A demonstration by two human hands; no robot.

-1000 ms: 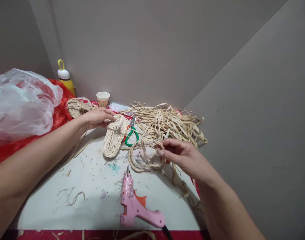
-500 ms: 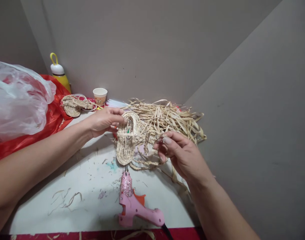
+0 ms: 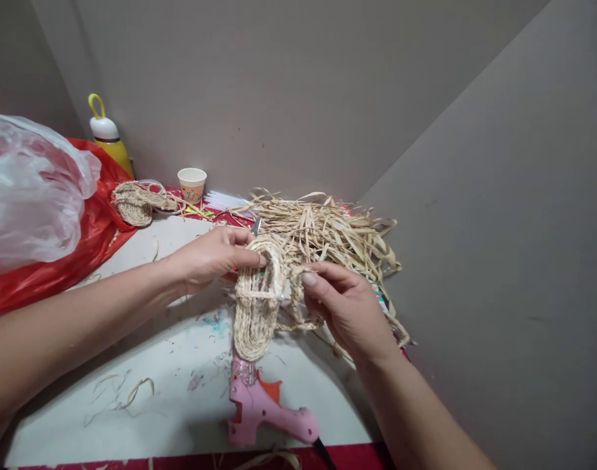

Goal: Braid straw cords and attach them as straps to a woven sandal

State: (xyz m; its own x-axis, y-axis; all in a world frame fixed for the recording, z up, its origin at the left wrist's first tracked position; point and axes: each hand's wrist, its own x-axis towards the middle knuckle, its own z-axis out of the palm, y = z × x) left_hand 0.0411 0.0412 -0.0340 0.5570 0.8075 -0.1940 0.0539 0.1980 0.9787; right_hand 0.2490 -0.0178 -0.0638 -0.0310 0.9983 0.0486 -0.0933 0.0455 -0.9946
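Observation:
My left hand (image 3: pixel 210 256) grips the top end of a small woven straw sandal (image 3: pixel 257 301) and holds it above the white table (image 3: pixel 146 326). Just to its right, my right hand (image 3: pixel 344 307) pinches a loop of braided straw cord (image 3: pixel 298 297) close beside the sandal. Below the sandal's lower end lies a pink glue gun (image 3: pixel 263 408), nozzle pointing away from me.
A heap of loose straw strips (image 3: pixel 327 232) lies behind my hands, with scissors (image 3: pixel 256 226) partly hidden. At the back left stand a paper cup (image 3: pixel 191 185), a yellow bottle (image 3: pixel 107 137), another woven piece (image 3: pixel 134 202), and red and clear plastic bags (image 3: pixel 34 196). Grey walls close the corner.
My left hand lifted the sandal off the table and brought it right and nearer to me. My right hand raised the braided loop next to it.

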